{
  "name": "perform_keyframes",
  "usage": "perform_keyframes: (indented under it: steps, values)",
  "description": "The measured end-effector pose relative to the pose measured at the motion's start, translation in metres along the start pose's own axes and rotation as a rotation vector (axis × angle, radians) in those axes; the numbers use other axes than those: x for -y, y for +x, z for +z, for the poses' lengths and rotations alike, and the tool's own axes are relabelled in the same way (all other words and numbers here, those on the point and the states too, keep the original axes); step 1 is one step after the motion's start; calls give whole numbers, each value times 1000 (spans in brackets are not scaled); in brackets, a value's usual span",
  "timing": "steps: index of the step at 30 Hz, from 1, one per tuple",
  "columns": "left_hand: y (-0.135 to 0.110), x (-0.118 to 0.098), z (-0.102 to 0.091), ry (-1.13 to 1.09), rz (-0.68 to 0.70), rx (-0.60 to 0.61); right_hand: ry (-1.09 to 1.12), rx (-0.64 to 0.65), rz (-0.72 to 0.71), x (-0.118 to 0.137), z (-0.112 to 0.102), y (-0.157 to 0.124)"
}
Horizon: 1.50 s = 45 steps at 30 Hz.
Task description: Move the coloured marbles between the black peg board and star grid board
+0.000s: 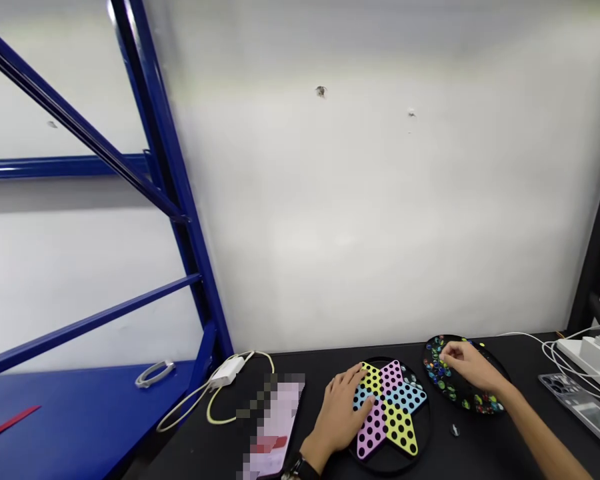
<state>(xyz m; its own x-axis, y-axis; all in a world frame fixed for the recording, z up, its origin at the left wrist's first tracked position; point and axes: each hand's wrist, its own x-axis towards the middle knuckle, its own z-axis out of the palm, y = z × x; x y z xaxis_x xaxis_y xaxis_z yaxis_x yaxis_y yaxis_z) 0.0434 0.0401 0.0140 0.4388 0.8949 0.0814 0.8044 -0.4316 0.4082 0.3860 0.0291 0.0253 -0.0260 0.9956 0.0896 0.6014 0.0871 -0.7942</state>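
Observation:
A round black Chinese checkers board with a star of yellow, pink and blue holed fields lies on the black table. My left hand rests flat on its left edge, fingers spread over the star. To the right stands a black round tray full of coloured marbles. My right hand reaches into this tray with fingers curled in a pinch among the marbles; what they hold is hidden. One loose marble lies on the table between board and tray.
A blurred pink-white phone lies left of the board. A white charger with cable sits at the back left. A white power strip and a phone case are at the right. Blue shelving stands to the left.

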Motion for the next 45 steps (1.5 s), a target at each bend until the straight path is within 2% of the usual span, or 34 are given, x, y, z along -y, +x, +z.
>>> perform_keyframes:
  steps: [2, 4, 7, 9, 11, 12, 14, 17, 19, 22, 24, 26, 29, 31, 33, 36, 39, 42, 45]
  values:
    - [0, 0, 0, -1, 3, -8, 36, 283, 40, 5, -8, -17]
    - [0, 0, 0, -3, 7, -10, -8, 477, 141, 14, -7, -31]
    - [1, 1, 1, -2, 2, -1, -152, 594, 255, 23, 7, -40]
    - [1, 2, 2, -1, 5, -2, -209, 610, 250, 26, 17, -41]
    - [2, 4, 3, -1, 9, -4, -210, 551, 153, 29, 24, -39]
    - [2, 4, 4, 1, 8, -2, -194, 477, 83, 30, 26, -37]
    - [2, 5, 4, 5, 1, 5, -171, 242, -44, 35, 33, -30]
    - [3, 4, 4, 8, 3, -7, -226, -116, -104, 38, 55, -16]
    - [3, 3, 3, 7, 10, -17, -291, -189, -144, 37, 73, -6]
    - [3, 2, 2, 10, 7, -14, -366, -167, -251, 33, 88, 3]
    - [3, 1, 2, 15, 3, -6, -383, -192, -281, 29, 83, 5]
    - [3, 0, 1, 19, -1, 3, -359, -286, -252, 20, 66, 6]
    - [3, -2, -1, 17, 0, 6, -277, -459, -143, -5, 29, 7]
    - [2, -2, -2, 11, 6, 2, -205, -517, -9, -28, 7, 7]
    - [2, -2, -2, 10, 7, 2, -148, -487, 103, -49, -7, 6]
    - [2, -1, -1, 11, -1, 4, -115, -361, 120, -67, -10, 5]
    - [2, 0, 0, 9, -5, 8, -175, -257, 42, -66, 5, 4]
    - [3, 0, 0, 9, 1, 3, -249, -210, -30, -58, 22, 2]
    - [3, 0, 0, 7, 7, -4, -284, -176, -53, -54, 30, 2]
